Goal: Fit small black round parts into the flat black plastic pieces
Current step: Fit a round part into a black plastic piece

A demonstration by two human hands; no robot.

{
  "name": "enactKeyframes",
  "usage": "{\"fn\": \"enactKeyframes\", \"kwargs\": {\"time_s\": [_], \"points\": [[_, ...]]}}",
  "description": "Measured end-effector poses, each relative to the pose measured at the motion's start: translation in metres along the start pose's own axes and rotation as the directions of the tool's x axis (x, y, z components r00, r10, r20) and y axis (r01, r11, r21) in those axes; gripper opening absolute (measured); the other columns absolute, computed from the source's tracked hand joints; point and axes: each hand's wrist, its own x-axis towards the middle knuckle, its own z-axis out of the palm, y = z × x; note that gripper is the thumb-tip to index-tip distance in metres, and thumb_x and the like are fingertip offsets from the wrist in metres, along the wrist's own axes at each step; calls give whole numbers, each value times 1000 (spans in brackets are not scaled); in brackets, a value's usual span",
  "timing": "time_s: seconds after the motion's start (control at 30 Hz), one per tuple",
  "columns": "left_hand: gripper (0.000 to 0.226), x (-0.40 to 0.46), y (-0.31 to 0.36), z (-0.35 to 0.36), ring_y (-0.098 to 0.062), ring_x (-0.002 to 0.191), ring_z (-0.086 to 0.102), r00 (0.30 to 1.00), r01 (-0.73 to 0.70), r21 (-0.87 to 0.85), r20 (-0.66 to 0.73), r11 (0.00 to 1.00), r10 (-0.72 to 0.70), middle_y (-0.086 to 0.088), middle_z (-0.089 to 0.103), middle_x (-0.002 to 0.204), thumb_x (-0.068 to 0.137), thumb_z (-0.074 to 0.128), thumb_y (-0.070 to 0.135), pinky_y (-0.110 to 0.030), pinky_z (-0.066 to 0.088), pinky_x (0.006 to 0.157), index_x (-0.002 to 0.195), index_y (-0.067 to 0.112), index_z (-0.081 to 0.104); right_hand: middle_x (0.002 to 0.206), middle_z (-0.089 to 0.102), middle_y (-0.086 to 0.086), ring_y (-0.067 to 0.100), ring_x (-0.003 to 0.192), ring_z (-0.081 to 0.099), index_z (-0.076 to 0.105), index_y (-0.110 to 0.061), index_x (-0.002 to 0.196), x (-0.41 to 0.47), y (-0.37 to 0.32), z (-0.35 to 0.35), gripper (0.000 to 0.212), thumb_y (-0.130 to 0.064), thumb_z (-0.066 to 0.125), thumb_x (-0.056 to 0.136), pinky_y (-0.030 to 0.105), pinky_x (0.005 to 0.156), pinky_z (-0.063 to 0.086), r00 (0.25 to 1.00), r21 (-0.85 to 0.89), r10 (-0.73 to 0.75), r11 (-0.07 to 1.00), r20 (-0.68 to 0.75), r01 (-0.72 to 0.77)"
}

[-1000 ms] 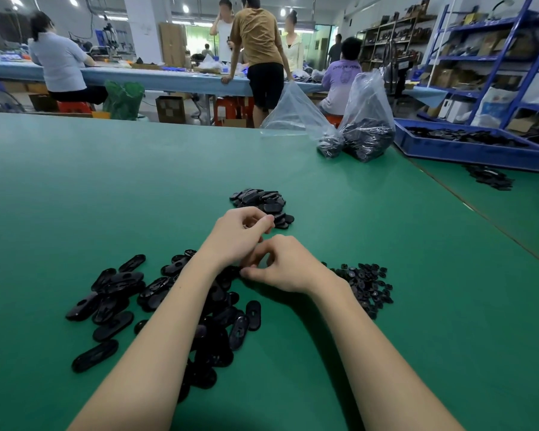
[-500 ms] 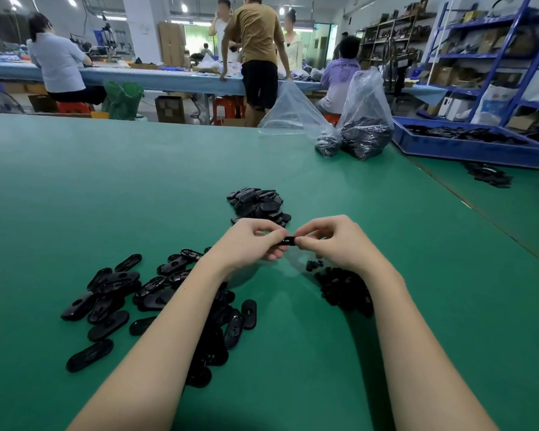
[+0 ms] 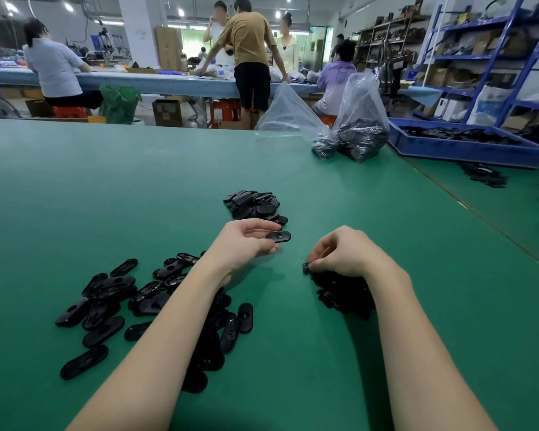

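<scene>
So your left hand [image 3: 246, 241] pinches one flat oval piece [image 3: 278, 236] between thumb and fingertips, holding it level just near the far pile [image 3: 255, 206] of similar pieces, probably the done ones, so it looks ready to drop there. Your right hand [image 3: 343, 253] curls down onto the heap of small round parts [image 3: 343, 295] on the right, fingertips clamped on one round part [image 3: 306, 267] at the heap's left edge, likely picking the next insert. Loose flat pieces [image 3: 112, 290] lie scattered to the near left, partly under your left forearm, within easy reach for that hand. All of it sits on the green table [image 3: 137, 181]. At the far right stand two plastic bags [image 3: 360, 126] of dark parts and a blue tray [image 3: 461, 147], likely bulk stock. Can't tell if the held piece already has its insert seated.
</scene>
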Motion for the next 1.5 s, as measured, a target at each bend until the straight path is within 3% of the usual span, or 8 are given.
{"fn": "enactKeyframes", "kwargs": {"time_s": [0.13, 0.27, 0.37, 0.67, 0.97, 1.1, 1.3, 1.5], "points": [[29, 0, 0, -1, -11, 77, 75, 1000, 10, 15, -13, 1000, -10, -4, 75, 96, 85, 67, -13, -16, 57, 71, 104, 9, 73, 69, 73, -18, 4, 70, 63, 78, -29, 76, 0, 3, -2, 5, -29, 82, 75, 23, 70, 52, 999, 183, -23, 983, -42, 30], [30, -1, 2, 1, -11, 75, 75, 1000, -6, 17, -9, 1000, 6, -11, 75, 99, 85, 66, -14, -14, 55, 69, 108, 5, 72, 74, 72, -7, 4, 51, 42, 77, -25, 82, -3, -4, -1, 7, -26, 84, 79, 14, 45, 34, 999, 587, -18, 809, -41, 39], [30, -2, 3, 1, -14, 79, 74, 1000, -16, 10, 1, 1000, 16, -14, 75, 100, 85, 66, -15, -16, 56, 71, 107, 4, 72, 84, 75, -3, 8, 54, 38, 79, -27, 86, -4, -9, 1, 8, -25, 83, 80, 15, 44, 27, 999, 681, -30, 731, -30, 42], [30, -4, 4, 2, -15, 79, 75, 1000, -22, 31, 19, 999, 22, -16, 76, 94, 85, 67, -13, -17, 56, 73, 106, 7, 74, 87, 78, 1, 9, 52, 40, 78, -23, 84, -1, -12, 6, 7, -22, 82, 78, 16, 42, 27, 1000, 720, -6, 693, -24, 21], [29, -5, 5, 6, -2, 77, 71, 998, -66, 151, 23, 986, 63, 12, 75, 74, 80, 80, 1, -12, 53, 72, 101, 21, 77, 52, 54, -13, 9, 52, 38, 76, -24, 75, -1, -25, 18, 9, -17, 80, 81, 11, 38, 27, 993, 706, 61, 708, -105, 31], [27, -7, 5, 7, -12, 89, 73, 998, -64, 173, 0, 983, 65, -2, 76, 92, 79, 82, 4, -22, 56, 86, 98, 23, 76, 58, 59, -11, 11, 57, 41, 77, -24, 74, -2, -27, 22, 11, -15, 80, 80, 10, 37, 28, 992, 717, 74, 697, -98, 18], [28, -6, 6, 6, -4, 84, 72, 997, -75, 205, -9, 976, 78, 4, 76, 87, 78, 82, 5, -16, 54, 79, 95, 27, 77, 71, 64, -4, 11, 60, 43, 77, -24, 76, -2, -30, 23, 8, -19, 82, 79, 9, 38, 30, 992, 711, 84, 703, -91, 6], [29, -6, 6, 4, -1, 79, 71, 997, -74, 217, -2, 973, 76, 9, 76, 76, 80, 79, 1, -14, 51, 77, 94, 26, 77, 52, 51, -9, 12, 54, 41, 75, -26, 89, -2, -32, 23, 18, -19, 85, 75, 13, 35, 26, 991, 698, 110, 716, -78, -25]]}}
